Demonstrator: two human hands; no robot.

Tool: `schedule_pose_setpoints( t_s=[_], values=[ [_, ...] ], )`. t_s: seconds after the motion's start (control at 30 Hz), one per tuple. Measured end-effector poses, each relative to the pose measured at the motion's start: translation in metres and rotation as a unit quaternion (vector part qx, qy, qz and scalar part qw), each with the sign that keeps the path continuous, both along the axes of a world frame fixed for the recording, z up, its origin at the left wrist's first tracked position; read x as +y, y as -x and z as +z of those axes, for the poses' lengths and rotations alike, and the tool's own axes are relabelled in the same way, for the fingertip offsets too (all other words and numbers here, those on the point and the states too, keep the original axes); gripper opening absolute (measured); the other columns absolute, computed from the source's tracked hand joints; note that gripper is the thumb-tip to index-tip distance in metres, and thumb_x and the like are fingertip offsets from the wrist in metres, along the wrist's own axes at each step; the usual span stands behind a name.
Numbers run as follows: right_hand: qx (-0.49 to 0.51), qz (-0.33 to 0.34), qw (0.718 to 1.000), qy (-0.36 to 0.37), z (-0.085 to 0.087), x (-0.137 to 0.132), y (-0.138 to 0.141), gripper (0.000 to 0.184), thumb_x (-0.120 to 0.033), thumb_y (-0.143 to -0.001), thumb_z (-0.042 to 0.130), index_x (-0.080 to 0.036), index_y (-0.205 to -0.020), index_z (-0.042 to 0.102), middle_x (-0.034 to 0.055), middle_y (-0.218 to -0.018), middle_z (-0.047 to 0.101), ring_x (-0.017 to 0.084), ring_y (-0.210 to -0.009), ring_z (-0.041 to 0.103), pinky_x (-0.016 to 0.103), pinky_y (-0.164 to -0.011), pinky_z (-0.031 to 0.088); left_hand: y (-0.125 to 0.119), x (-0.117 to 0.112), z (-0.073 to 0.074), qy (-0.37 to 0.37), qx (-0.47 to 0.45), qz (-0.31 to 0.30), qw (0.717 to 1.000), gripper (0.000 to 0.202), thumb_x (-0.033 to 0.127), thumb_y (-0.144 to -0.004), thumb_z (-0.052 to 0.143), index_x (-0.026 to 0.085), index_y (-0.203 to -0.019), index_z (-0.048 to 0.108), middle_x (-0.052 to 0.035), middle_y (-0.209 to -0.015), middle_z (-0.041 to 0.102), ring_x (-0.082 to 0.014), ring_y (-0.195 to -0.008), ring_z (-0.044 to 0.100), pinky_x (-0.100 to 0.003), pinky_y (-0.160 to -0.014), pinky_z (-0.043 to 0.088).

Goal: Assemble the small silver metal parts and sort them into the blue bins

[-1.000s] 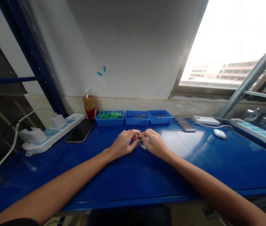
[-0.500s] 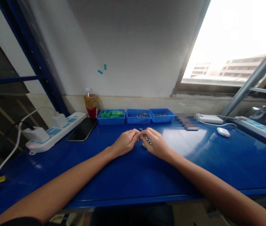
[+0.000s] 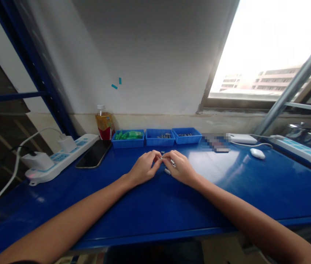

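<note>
My left hand (image 3: pixel 143 168) and my right hand (image 3: pixel 180 168) meet fingertip to fingertip over the middle of the blue table (image 3: pixel 155 205). Both are closed in a pinch on a small silvery metal part (image 3: pixel 161 158) held between them. More small metal pieces (image 3: pixel 167 171) lie on the table just under my right hand's fingers. Behind the hands stand three small blue trays: one with green parts (image 3: pixel 128 136), one with metal parts (image 3: pixel 160 136), and a third (image 3: pixel 186 135) also with small metal bits.
A drink bottle (image 3: pixel 104 126) stands left of the trays. A black phone (image 3: pixel 93 154) and a white power strip (image 3: pixel 59 158) with chargers lie at the left. A white mouse (image 3: pixel 257 153), a white box (image 3: pixel 242 138) and another power strip (image 3: pixel 300 150) lie at the right.
The hands stay together at the same spot; the fingers have shifted slightly around the small part. The view has drifted a little.
</note>
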State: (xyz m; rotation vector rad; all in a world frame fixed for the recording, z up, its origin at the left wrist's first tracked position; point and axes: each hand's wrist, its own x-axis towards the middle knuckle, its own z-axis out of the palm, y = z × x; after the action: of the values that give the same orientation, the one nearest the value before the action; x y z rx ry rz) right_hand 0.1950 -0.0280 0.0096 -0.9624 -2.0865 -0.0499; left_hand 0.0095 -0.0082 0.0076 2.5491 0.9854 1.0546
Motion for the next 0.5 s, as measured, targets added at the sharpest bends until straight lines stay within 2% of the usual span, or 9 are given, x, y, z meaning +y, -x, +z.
schedule_pose_setpoints(
  t_s=[0.1,0.27,0.37,0.43,0.5],
  values=[
    [-0.002,-0.001,1.0,-0.012,0.0017,-0.0027,0.0008,0.012,-0.027,-0.087,0.053,-0.02,-0.097,0.054,0.003,-0.078,0.059,0.016,-0.072,0.056,0.028,-0.069,0.045,0.001,-0.0004,0.0022,0.013,-0.003,-0.003,1.0,0.02,0.033,-0.094,0.037,0.018,-0.095,0.051,-0.0041,-0.084,0.061,-0.0163,-0.078,0.058,-0.028,-0.072,0.044],
    [-0.018,0.012,0.999,-0.03,0.0025,-0.0024,0.0008,0.006,-0.022,-0.089,0.049,-0.02,-0.091,0.055,0.0042,-0.079,0.059,0.016,-0.073,0.055,0.028,-0.069,0.045,0.0015,-0.0011,0.0043,0.037,0.002,-0.02,0.999,0.025,0.034,-0.096,0.033,0.018,-0.087,0.051,-0.0034,-0.081,0.059,-0.0158,-0.076,0.057,-0.028,-0.071,0.044],
    [-0.008,0.01,1.0,-0.026,0.0014,-0.0001,0.0,0.006,-0.022,-0.089,0.049,-0.02,-0.089,0.055,0.0042,-0.078,0.06,0.016,-0.073,0.056,0.028,-0.069,0.045,0.0013,-0.0002,0.0012,0.043,-0.026,-0.037,0.998,0.02,0.031,-0.095,0.035,0.018,-0.103,0.048,-0.0029,-0.085,0.061,-0.0148,-0.078,0.058,-0.027,-0.073,0.045],
    [0.0,0.009,1.0,-0.022,-0.0001,0.0021,-0.0006,0.008,-0.022,-0.089,0.048,-0.02,-0.086,0.055,0.0041,-0.077,0.06,0.016,-0.072,0.056,0.028,-0.069,0.045,0.0009,0.0008,-0.0021,0.034,-0.046,-0.045,0.997,0.024,0.029,-0.093,0.041,0.019,-0.114,0.042,-0.0033,-0.09,0.061,-0.0142,-0.078,0.059,-0.026,-0.071,0.046],
    [0.003,0.008,1.0,-0.019,-0.002,0.0043,-0.0011,0.011,-0.021,-0.09,0.047,-0.02,-0.083,0.055,0.0041,-0.076,0.061,0.016,-0.071,0.056,0.028,-0.068,0.045,0.0003,0.0016,-0.0048,0.017,-0.038,-0.047,0.998,0.026,0.029,-0.091,0.046,0.019,-0.114,0.043,-0.0034,-0.091,0.061,-0.0142,-0.078,0.059,-0.026,-0.069,0.046]
  ],
)
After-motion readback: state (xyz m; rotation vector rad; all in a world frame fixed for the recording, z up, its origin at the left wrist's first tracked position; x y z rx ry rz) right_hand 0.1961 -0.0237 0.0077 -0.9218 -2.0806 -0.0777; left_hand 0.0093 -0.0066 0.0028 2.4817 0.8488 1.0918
